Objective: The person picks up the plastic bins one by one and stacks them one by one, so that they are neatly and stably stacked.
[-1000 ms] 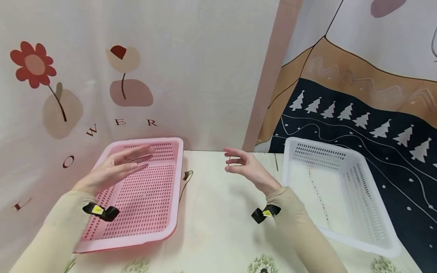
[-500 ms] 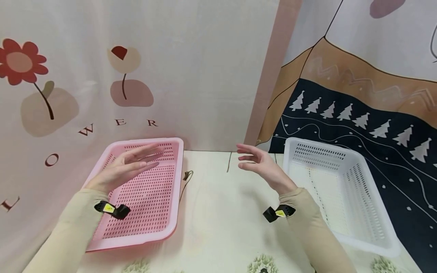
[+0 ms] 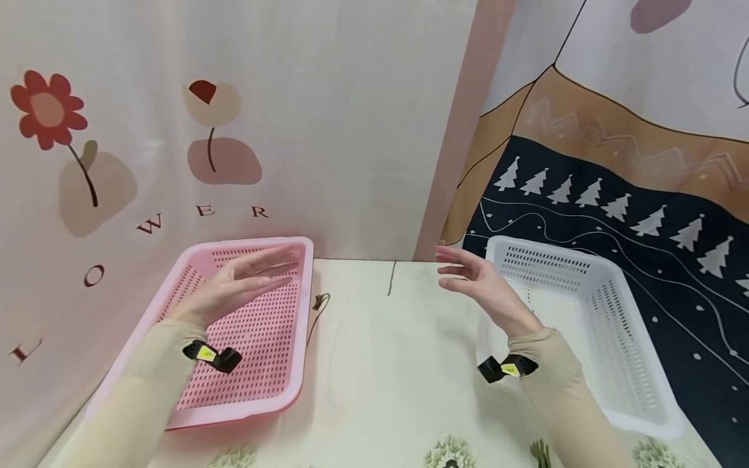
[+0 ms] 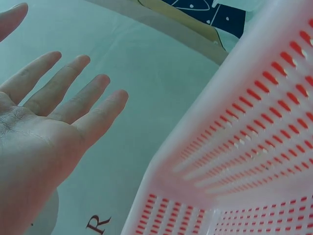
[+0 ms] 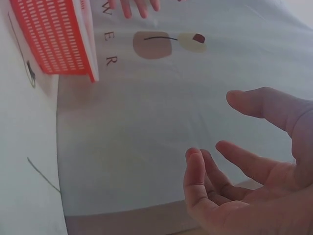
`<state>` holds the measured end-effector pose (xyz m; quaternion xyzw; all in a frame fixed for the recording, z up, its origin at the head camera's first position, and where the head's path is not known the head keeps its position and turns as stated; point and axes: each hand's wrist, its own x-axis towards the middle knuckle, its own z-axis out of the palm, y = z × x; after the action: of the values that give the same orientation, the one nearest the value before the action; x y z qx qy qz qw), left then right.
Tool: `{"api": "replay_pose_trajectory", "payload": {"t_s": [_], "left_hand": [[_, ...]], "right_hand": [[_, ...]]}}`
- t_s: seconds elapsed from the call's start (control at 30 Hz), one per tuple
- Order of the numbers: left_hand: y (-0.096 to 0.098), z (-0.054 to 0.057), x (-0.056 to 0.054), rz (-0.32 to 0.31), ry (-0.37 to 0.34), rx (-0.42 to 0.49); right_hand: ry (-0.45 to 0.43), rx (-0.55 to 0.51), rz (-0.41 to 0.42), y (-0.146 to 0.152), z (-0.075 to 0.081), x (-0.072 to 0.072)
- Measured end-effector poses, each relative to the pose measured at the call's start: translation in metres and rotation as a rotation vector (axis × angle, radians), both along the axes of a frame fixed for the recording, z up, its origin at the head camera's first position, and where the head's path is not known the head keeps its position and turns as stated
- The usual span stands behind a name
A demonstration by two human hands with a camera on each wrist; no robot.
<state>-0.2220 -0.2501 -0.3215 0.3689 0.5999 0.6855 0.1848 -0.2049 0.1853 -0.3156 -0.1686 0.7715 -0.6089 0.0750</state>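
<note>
My left hand (image 3: 240,286) hovers over the pink basket (image 3: 292,364), palm turned inward, fingers stretched toward the right. In the left wrist view the fingers of that left hand (image 4: 54,117) are spread and hold nothing, with the basket's slotted wall (image 4: 254,112) beside them. My right hand (image 3: 486,286) is in the air at the left side of the white basket (image 3: 620,325), overlapping its edge in the head view. Relaxed, slightly bent fingers show on the right hand (image 5: 254,181) in the right wrist view, with nothing between them. Both baskets have nothing visible inside.
A pale tablecloth (image 3: 386,364) with printed flowers covers the table between the baskets. Beside the pink basket lies a thin cord (image 3: 318,309). Behind hangs a printed curtain (image 3: 351,130); a dark tree-patterned cloth (image 3: 679,273) borders the right side.
Both hands have moved to the right, the left farther across the pink basket, the right up to the white basket's left side. The baskets stay in place.
</note>
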Motion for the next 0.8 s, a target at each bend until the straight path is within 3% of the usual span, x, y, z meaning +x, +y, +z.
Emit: {"api": "replay_pose_trajectory", "payload": {"t_s": [0.5, 0.8], "left_hand": [[0.034, -0.005, -0.014, -0.119, 0.007, 0.066], [0.056, -0.009, -0.019, -0.104, -0.015, 0.013]], "right_hand": [[0.001, 0.081, -0.075, 0.035, -0.008, 0.013], [-0.009, 0.143, -0.135, 0.056, -0.006, 0.021]]}}
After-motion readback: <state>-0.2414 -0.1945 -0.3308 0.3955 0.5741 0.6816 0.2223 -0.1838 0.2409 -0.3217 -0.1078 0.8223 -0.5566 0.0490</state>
